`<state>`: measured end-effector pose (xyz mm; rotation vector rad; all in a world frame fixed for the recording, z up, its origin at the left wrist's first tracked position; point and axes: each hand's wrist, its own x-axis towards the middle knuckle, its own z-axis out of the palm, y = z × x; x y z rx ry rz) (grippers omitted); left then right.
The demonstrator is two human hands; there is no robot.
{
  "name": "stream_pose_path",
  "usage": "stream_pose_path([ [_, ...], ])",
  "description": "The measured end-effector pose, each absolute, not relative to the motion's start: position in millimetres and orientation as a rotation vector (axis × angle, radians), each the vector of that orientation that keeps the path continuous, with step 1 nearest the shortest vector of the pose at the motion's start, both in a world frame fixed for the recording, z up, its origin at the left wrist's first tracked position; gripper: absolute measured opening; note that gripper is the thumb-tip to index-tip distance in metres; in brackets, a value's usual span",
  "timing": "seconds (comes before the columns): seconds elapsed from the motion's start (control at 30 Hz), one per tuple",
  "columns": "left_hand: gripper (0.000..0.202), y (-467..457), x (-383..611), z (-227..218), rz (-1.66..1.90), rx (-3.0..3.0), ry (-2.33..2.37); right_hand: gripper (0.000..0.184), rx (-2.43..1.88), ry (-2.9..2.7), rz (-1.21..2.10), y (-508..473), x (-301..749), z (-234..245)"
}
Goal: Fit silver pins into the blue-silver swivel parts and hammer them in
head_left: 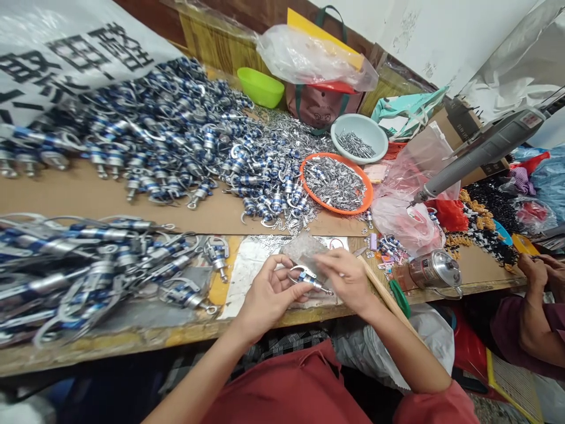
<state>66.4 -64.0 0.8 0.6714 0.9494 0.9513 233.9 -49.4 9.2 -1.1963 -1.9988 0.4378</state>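
Note:
Over the table's front edge, my left hand is closed on a small blue-and-silver metal fitting with a curved arm and a narrow rod end. My right hand is just to its right, fingers drawn together and partly smeared by motion. A blurred greyish piece shows by its fingertips, too unclear to name. Behind both hands a grey stone-like block rests on a white sheet. Many similar fittings are heaped at the back left, and larger-looking ones lie at the near left.
An orange tray of small metal plates and a pale bowl of pins stand behind. A power screwdriver hangs at right, above a steel mug. A wooden handle and green-handled tool lie closer. Another person's hands are far right.

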Motion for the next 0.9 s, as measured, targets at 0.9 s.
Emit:
stream_pose_path([
  [0.9,0.052,-64.3,69.0,-6.2,0.964,0.673,0.958,0.058,-1.369,-2.387,0.2,-108.6,276.9,19.3],
])
